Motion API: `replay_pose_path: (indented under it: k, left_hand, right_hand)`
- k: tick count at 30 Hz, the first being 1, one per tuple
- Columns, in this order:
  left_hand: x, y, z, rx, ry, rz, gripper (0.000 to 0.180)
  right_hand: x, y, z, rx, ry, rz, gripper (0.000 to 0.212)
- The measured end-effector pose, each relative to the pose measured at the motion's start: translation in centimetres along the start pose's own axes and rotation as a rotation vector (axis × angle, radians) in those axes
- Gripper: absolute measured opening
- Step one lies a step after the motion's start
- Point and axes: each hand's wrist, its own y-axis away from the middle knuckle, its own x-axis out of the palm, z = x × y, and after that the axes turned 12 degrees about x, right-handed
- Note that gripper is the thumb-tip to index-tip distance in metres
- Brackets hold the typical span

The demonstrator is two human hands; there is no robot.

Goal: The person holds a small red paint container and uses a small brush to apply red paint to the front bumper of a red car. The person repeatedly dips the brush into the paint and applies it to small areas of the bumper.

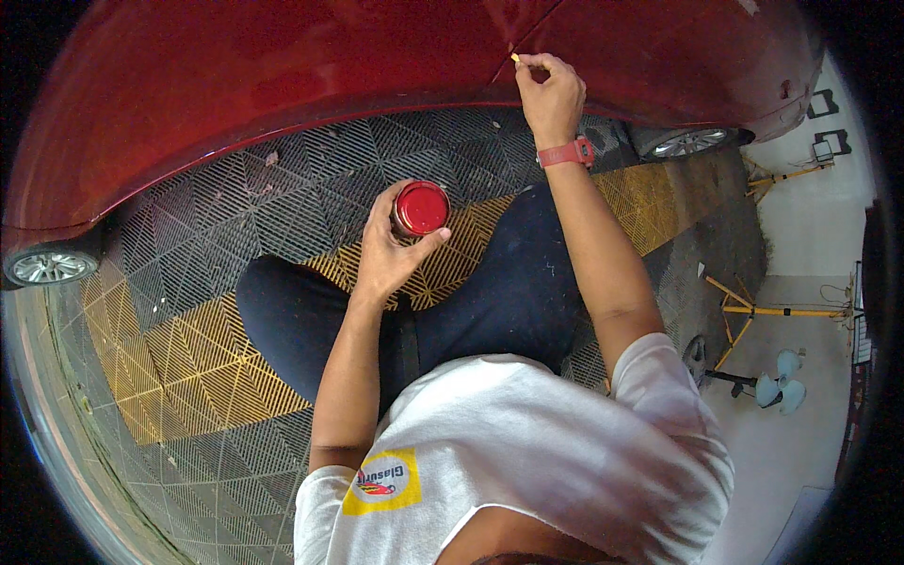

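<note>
White short-sleeved T-shirt (546, 433) up close, glossy red car (282, 66) ahead
Left hand (384, 250) grips a round red-topped container (421, 208) clear of it; right hand (553, 92) pinches a tiny pale-yellow piece (515, 58) by a panel seam (539, 26).

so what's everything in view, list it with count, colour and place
car: 1, red, across the top
wheels: 2, silver and black, far left and upper right
round container: 1, red-topped, in left hand
small piece: 1, pale yellow, in right fingertips
tiled floor: 1, grey and yellow, below
stands: at least 2, yellow, right
fan: 1, pale blue blades, lower right
wall: 1, whitish, right
watch: 1, red, right wrist
trousers: 1, dark blue, centre
shirt: 1, white, bottom
left hand: 1, bare, centre
right hand: 1, bare, beside car
</note>
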Motion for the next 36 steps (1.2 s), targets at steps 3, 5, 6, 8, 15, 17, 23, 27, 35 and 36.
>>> replay_pose_path:
  k: [3,5,6,8,15,17,23,27,35,36]
  left_hand:
    - [0.0,0.0,-0.1,0.001,0.002,0.001,0.094]
    - [0.0,0.0,-0.2,0.009,-0.016,0.002,0.094]
    - [-0.1,0.0,-0.2,0.013,-0.025,0.002,0.094]
    - [0.0,-0.1,0.0,0.038,-0.025,-0.006,0.093]
    - [-0.1,-0.1,0.1,0.063,-0.049,-0.006,0.093]
    - [-0.1,0.0,0.0,0.053,-0.053,-0.002,0.093]
    - [-0.3,0.0,-0.1,0.031,-0.02,-0.006,0.094]
    - [-0.1,0.0,0.2,0.077,-0.051,0.01,0.095]
    - [-0.2,0.0,0.0,0.064,-0.067,0.013,0.096]
    - [-0.2,0.0,0.0,0.063,-0.063,0.014,0.096]
  right_hand:
    - [0.0,0.0,0.1,0.015,0.027,0.004,0.011]
    - [0.0,0.0,0.1,0.016,0.05,0.001,0.011]
    - [0.1,-0.1,0.1,0.014,0.043,-0.003,0.01]
    - [0.1,-0.2,-0.1,0.011,0.029,-0.012,0.01]
    - [-0.1,-0.5,0.1,0.048,0.065,0.026,0.014]
    - [-0.2,-0.4,0.1,0.031,0.084,0.025,0.013]
    - [0.1,0.4,0.6,0.019,0.082,0.039,0.01]
    - [0.4,0.4,-0.6,0.007,0.026,0.014,0.01]
    - [0.0,1.0,-0.5,0.052,0.026,0.053,0.015]
    - [0.0,1.1,-0.4,0.05,0.038,0.049,0.015]
